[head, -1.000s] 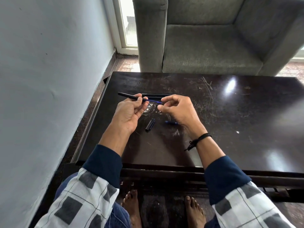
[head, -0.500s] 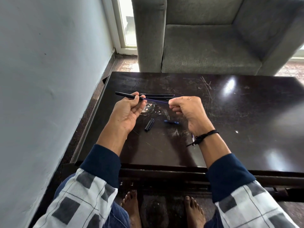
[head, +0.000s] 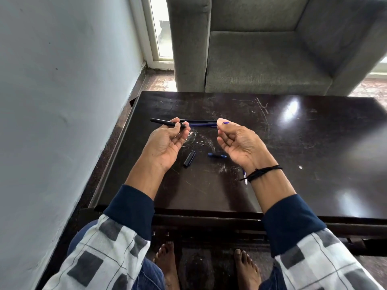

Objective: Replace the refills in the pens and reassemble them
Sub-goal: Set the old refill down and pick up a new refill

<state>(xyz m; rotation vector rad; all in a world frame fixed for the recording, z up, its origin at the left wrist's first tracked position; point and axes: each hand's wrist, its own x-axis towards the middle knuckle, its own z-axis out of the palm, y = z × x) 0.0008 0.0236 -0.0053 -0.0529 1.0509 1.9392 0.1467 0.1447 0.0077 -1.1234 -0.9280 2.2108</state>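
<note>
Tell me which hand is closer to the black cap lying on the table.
Left. The left hand, gripping the pen barrel, is just left of the cap; the right hand, pinching the blue refill, is farther off to its right.

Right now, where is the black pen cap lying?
In the head view, the black pen cap lies on the dark table, between the left hand and the right hand, just left of the small blue piece.
</note>
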